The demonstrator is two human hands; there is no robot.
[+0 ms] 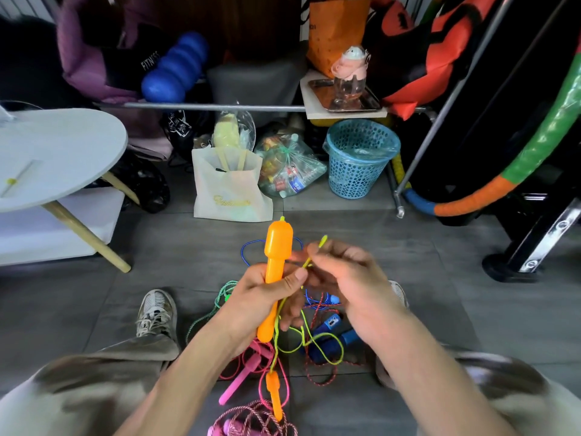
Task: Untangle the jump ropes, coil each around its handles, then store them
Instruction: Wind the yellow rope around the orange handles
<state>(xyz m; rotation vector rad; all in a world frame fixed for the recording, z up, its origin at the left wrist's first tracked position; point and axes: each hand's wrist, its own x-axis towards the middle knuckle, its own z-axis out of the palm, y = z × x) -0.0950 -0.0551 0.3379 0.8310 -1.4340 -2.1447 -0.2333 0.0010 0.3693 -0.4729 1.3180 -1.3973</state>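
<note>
An orange jump-rope handle [276, 265] stands upright in the left hand [267, 297], whose fingers curl around its lower half. Its yellow-green cord [309, 336] runs down to a second orange handle [274, 393] dangling below. The right hand [349, 278], just beside the left, pinches a loop of that cord between thumb and fingertips, apparently to wind it. Beneath both hands, on the grey tiled floor [440, 294], lies a heap of other ropes: pink handles [242, 376], blue handles [333, 336], and green, blue and red cords crossing each other. The task looks barely begun: no rope is coiled yet, and none stored. A blue basket [358, 158] and a cream tote bag [229, 187] stand well beyond.
</note>
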